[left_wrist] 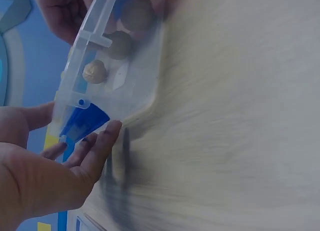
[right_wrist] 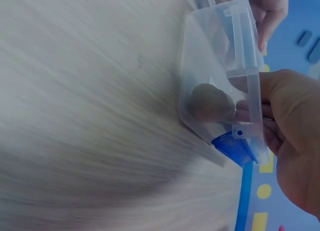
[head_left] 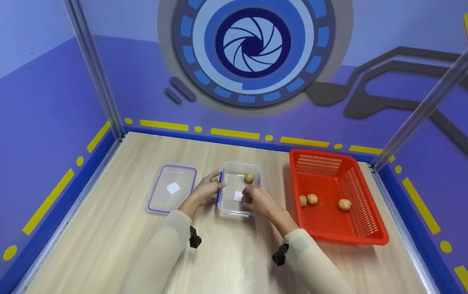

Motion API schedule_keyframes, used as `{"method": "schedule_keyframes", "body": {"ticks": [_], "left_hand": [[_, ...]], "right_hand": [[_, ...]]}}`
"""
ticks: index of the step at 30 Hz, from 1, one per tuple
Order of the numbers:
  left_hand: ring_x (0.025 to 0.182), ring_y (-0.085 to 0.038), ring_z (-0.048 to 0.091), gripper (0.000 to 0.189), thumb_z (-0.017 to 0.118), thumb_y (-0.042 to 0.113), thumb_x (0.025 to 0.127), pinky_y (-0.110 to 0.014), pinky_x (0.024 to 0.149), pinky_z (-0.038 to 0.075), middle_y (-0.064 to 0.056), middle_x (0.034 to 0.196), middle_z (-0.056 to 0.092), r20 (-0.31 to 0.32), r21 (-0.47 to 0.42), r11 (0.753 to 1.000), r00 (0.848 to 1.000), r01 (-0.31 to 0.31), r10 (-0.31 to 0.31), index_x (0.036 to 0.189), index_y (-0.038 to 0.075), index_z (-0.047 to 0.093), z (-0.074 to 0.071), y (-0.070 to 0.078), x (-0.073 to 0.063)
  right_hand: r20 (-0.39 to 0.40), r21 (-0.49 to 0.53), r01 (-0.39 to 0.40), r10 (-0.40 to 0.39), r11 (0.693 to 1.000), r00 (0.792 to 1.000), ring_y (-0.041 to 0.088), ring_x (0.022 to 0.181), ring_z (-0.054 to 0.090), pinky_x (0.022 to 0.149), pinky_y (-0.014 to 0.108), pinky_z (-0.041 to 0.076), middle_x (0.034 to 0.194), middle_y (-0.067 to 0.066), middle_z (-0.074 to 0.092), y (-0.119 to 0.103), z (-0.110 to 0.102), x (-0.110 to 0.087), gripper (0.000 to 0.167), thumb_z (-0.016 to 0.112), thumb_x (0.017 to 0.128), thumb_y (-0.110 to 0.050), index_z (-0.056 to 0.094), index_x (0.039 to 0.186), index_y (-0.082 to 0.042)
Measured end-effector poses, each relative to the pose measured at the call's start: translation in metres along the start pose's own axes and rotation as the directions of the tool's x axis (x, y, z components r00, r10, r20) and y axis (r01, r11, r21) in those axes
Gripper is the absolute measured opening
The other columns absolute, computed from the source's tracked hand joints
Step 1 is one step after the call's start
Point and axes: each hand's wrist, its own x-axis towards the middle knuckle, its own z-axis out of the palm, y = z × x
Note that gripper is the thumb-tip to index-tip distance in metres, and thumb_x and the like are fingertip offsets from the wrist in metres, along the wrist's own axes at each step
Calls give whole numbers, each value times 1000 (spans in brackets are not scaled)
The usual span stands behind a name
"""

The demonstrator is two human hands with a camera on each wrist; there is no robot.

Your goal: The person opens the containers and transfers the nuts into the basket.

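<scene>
Cream long sleeves [head_left: 158, 255] closest, black wrist mounts [head_left: 195, 237] on them. Left hand [head_left: 204, 191]: partly curled, gripping the side of a clear rectangular plastic box [head_left: 229, 181] at its blue latch flap [left_wrist: 86, 122]. Right hand [head_left: 258, 200]: dipped into the box, fingers and thumb nearly closed round a brown walnut [right_wrist: 210, 103]. Another round tan walnut [head_left: 249, 178] sits in the far right corner. Blue-rimmed clear lid [head_left: 166, 203] flat on the wood-grain tabletop [head_left: 217, 261], left; red perforated plastic basket [head_left: 327, 223], right, three walnuts [head_left: 312, 199] inside.

Left to right on the table [head_left: 217, 253]: lid [head_left: 170, 201], box [head_left: 229, 184], basket [head_left: 324, 223]. Walnuts [head_left: 249, 178] lie in box and basket; the wall [head_left: 136, 73] stands behind.
</scene>
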Motion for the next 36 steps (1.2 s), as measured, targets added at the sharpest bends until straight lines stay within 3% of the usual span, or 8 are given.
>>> {"method": "schedule_keyframes", "body": {"ticks": [4,9,18,28,36], "left_hand": [[135,-42,58,71,63,7,103,-54,100,56,-22,162,43,40,46,999,999,22,-24,166,16,33,-5,4,4],[140,-41,52,68,61,7,106,-55,102,56,-20,165,39,100,22,1000,995,7,-10,167,18,33,-7,1,6],[134,-41,57,66,62,10,106,-56,99,57,-21,164,40,83,1,1000,997,6,-6,166,19,35,-9,-4,5],[131,-40,59,67,61,9,106,-54,96,59,-23,162,41,59,43,999,998,-29,26,166,16,34,-6,-6,6],[133,-43,56,67,62,9,106,-55,95,59,-24,163,39,76,30,999,997,-32,30,166,17,35,-7,-6,7]], "right_hand": [[6,-20,29,-29,999,1000,21,78,58,70,41,56,88,11,65,0,2,1,24,88,83,-1,72,99,5],[19,-57,47,-46,997,999,18,73,52,64,36,51,81,8,62,1,4,2,17,85,83,2,71,92,3],[53,-63,16,-13,998,998,20,74,59,67,41,56,88,15,70,-2,7,7,18,85,82,2,73,95,4],[11,-84,36,-35,996,999,21,71,63,65,43,57,84,13,71,0,12,6,16,85,81,0,73,91,2],[25,-84,42,-40,996,999,20,70,62,64,41,56,82,11,70,-1,10,8,16,85,81,-1,73,90,1]]}}
